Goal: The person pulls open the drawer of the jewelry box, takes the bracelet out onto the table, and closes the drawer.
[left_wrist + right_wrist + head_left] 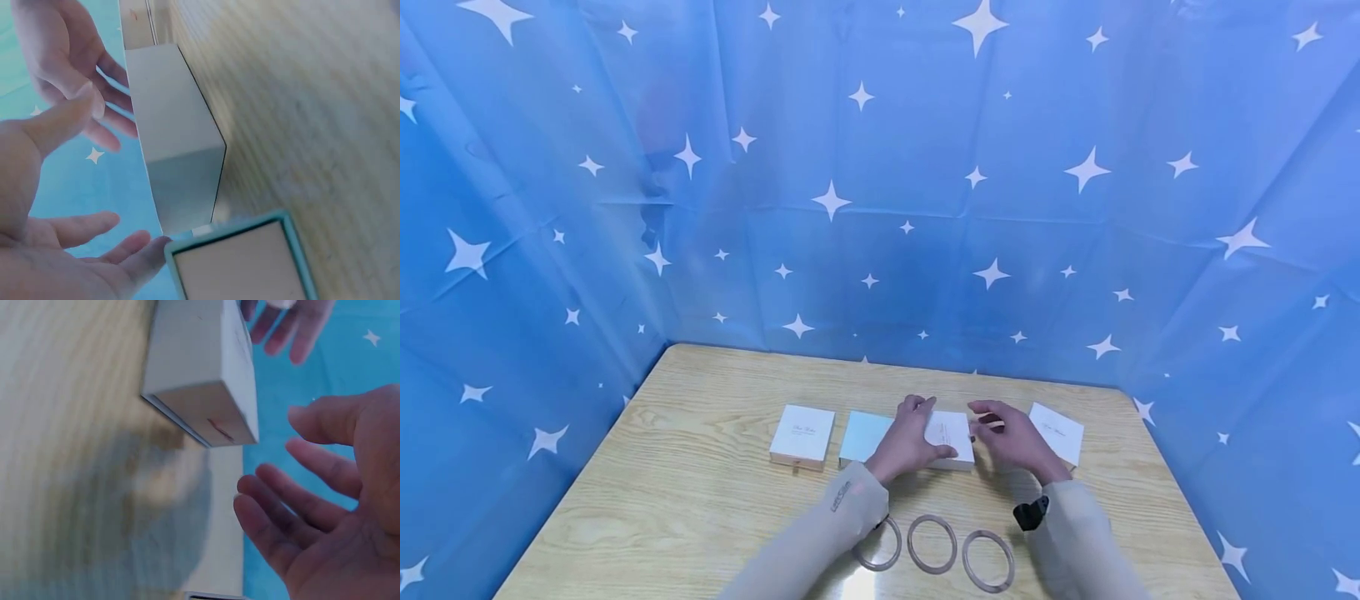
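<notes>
A person's two hands reach in from the near side of a wood-grain tabletop (700,467), on either side of a middle white box (951,427). That box lies right of centre, nearer the far edge. The left hand (910,440) is spread, thumb well away from the fingers, around the box's left part; whether it touches is unclear. The right hand (1013,440) is half open, fingers gently bent, apart from the box and holding nothing. A ribbon tab (220,429) on the box's end faces the right hand, probably to keep it within reach.

A left white box (802,432), a light blue box (861,433) and a tilted right white box (1062,431) complete the row. Three clear rings (932,571) lie toward the near edge, perhaps spaced for picking up singly.

Script on the white lids is too small to read; the left sleeve (812,529) seems to say "LetsSlim".
</notes>
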A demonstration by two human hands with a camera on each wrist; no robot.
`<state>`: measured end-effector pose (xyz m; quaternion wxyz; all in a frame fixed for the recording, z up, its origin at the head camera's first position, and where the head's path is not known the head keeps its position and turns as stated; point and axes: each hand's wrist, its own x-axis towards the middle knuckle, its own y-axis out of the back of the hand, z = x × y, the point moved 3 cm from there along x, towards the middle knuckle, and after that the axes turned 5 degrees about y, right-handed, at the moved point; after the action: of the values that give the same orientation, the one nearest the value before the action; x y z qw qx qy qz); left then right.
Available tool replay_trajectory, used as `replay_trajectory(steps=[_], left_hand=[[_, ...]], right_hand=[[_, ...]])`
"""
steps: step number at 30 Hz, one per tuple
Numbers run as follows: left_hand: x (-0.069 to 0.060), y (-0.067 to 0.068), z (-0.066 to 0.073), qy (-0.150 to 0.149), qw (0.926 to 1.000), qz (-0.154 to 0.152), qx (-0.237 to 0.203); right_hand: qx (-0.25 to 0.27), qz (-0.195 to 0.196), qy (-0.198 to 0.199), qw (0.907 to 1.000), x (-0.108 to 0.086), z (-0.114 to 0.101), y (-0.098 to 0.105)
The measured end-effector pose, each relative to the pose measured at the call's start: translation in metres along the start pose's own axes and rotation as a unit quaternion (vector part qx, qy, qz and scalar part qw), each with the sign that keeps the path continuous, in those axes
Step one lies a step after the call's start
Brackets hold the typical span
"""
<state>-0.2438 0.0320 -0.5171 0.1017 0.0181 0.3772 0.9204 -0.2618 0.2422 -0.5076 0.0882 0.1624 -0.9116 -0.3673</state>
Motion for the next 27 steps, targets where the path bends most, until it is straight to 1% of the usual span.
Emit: replay_trajectory(steps=[3,7,10,13,15,17,21,27], left_hand=[[-0.006,0.001,0.0,0.01,0.9997,0.015,-0.013],[-0.015,0.0,-0.001,0.032,0.9988,0.031,-0.023],[-0.019,0.0,-0.002,0.044,0.998,0.037,-0.027],[-0.021,-0.001,-0.002,0.049,0.9974,0.048,-0.021],[-0.022,-0.002,-0.003,0.047,0.9973,0.054,-0.018],[-0.022,-0.004,-0.003,0.043,0.9974,0.056,-0.01],[-0.021,-0.007,-0.002,0.037,0.9979,0.053,-0.001],[-0.021,-0.007,-0.002,0.046,0.9977,0.049,0.005]], right_hand=[[0.007,-0.024,0.016,0.9996,0.007,0.001,0.002],[0.012,-0.065,0.019,0.9976,0.015,0.0,0.003],[0.018,-0.092,0.009,0.9955,0.021,0.0,0.004],[0.021,-0.109,0.001,0.9938,0.026,0.0,0.005],[0.021,-0.115,-0.005,0.9931,0.029,0.002,0.006],[0.014,-0.123,0.002,0.9923,0.031,0.003,0.006],[0.002,-0.133,0.004,0.9911,0.034,0.006,0.003],[0.005,-0.12,-0.003,0.9928,0.035,0.007,0.0]])
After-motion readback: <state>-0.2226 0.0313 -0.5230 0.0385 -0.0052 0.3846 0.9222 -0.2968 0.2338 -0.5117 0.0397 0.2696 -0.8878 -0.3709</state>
